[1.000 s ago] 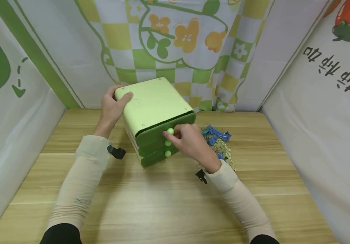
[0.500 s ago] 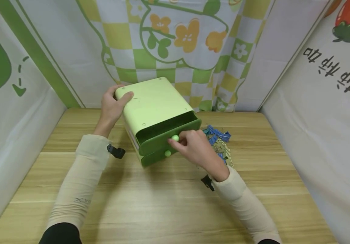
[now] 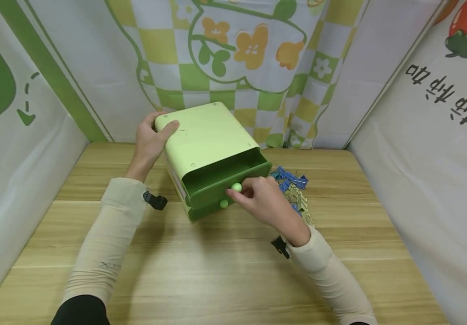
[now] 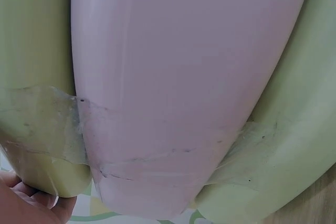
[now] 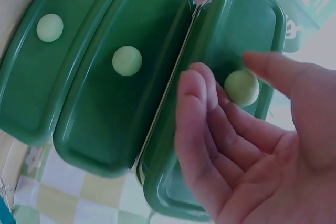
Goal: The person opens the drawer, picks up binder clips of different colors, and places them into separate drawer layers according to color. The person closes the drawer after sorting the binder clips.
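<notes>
A light-green drawer cabinet (image 3: 209, 135) with dark-green drawer fronts stands turned on the table. My left hand (image 3: 151, 141) grips its back left corner, thumb on top; the fingers lie behind, partly hidden. In the left wrist view that hand (image 4: 37, 203) shows at the lower left, by the cabinet's taped side with a pink panel (image 4: 178, 77). The top drawer (image 3: 213, 186) is partly pulled out, its visible inside bare. My right hand (image 3: 268, 201) pinches its round knob (image 3: 236, 187) with thumb and fingers. Two lower knobs show in the right wrist view, on closed drawers (image 5: 123, 114).
A pile of blue and gold binder clips (image 3: 292, 180) lies right of the cabinet, partly behind the right hand. A checked curtain (image 3: 249, 99) hangs close behind. Printed white cloth walls (image 3: 420, 158) flank the wooden table (image 3: 217, 271).
My right hand has drawn the top drawer out toward me and slightly right, opening a gap under the cabinet's top. The left hand has kept its hold at the back corner.
</notes>
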A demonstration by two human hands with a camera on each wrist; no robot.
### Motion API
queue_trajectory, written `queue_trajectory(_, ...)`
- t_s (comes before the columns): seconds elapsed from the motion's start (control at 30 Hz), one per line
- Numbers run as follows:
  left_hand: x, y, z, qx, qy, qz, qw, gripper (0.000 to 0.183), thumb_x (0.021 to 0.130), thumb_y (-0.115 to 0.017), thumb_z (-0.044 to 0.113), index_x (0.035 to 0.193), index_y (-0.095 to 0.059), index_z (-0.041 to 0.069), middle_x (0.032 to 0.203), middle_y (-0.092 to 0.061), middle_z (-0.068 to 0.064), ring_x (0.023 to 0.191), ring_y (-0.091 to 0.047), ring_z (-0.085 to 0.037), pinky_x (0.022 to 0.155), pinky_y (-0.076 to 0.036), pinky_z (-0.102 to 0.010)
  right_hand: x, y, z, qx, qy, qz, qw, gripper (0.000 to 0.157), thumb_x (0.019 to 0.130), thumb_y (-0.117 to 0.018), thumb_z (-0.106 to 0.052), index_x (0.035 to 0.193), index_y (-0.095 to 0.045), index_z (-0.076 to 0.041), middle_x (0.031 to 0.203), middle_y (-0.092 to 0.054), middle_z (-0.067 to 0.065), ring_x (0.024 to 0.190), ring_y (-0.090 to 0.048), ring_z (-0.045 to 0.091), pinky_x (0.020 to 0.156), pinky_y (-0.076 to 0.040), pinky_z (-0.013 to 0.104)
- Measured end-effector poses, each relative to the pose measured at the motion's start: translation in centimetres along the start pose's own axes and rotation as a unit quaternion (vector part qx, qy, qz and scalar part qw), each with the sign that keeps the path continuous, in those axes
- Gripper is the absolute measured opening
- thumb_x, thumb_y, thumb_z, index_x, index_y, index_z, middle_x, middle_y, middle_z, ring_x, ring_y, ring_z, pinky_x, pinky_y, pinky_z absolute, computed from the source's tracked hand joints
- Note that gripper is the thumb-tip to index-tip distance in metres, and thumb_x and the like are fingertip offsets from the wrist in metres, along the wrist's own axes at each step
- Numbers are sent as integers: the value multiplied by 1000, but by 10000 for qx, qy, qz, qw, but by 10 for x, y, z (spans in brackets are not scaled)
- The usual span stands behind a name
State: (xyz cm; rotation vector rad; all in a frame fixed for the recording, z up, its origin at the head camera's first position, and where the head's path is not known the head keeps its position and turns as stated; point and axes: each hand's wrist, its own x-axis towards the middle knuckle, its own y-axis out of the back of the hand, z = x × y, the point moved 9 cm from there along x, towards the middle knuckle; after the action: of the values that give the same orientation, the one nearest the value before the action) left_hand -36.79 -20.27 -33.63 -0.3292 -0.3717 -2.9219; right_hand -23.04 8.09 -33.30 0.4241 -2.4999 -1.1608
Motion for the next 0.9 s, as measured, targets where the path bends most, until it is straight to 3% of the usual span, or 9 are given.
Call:
queue_trajectory(0.2, -1, 0, 3, -28, -110, -2, 9999, 60, 98, -72, 42, 144, -58, 7, 130, -60, -7, 102, -58, -10, 83, -51, -21, -7, 4, 11, -237, 68, -247, 9994, 21, 97, -78, -33, 88, -80, -14, 79, -77, -6, 66, -67, 1, 63, -57, 23)
queue_trajectory(0.37, -1, 1, 3, -46, -112, 29, 9999, 60, 97, -71, 43, 144, -59, 7, 128, -60, -5, 101, -58, -10, 82, -51, -21, -10, 6, 32, -581, -51, -425, 9974, 17, 96, -80, -25, 87, -80, -11, 80, -78, -1, 69, -70, 5, 67, -60, 27)
queue_trajectory(0.57, 0, 1, 1, -35, -92, 18, 9999, 61, 97, -72, 45, 144, -59, 8, 132, -60, -7, 105, -59, -11, 84, -51, -21, -9, 1, 65, -783, -527, -459, 9945, 18, 95, -80, -23, 97, -81, -6, 90, -80, 6, 78, -74, 13, 72, -63, 32)
queue_trajectory(0.7, 0, 1, 1, -86, -92, -3, 9999, 61, 98, -71, 44, 144, -58, 8, 132, -60, -7, 104, -59, -12, 84, -52, -21, -4, -9, 79, -966, -527, -359, 9933, 18, 94, -80, -20, 81, -76, -9, 71, -71, -1, 59, -61, 6, 56, -52, 24)
queue_trajectory(0.77, -1, 1, 0, -107, -90, 5, 9999, 61, 98, -71, 44, 144, -58, 8, 131, -60, -7, 103, -59, -12, 83, -52, -21, 0, -15, 85, -1069, -427, -292, 9929, 32, 94, -80, -17, 67, -64, -11, 59, -56, -5, 50, -45, 4, 48, -40, 21)
queue_trajectory(0.87, -1, 1, 0, -95, -84, 31, 9999, 61, 97, -72, 45, 144, -59, 8, 130, -60, -7, 103, -59, -11, 83, -52, -21, 5, -26, 94, -1092, -453, -260, 9926, 47, 95, -78, -15, 63, -44, -14, 57, -35, -4, 49, -28, 8, 47, -27, 23)
queue_trajectory(0.9, -1, 1, 0, -76, -82, 27, 9999, 62, 97, -72, 45, 144, -58, 8, 131, -60, -7, 103, -59, -12, 83, -51, -21, 7, -28, 97, -1113, -457, -224, 9925, 45, 95, -78, -13, 64, -46, -14, 59, -39, -4, 50, -32, 7, 48, -30, 23)
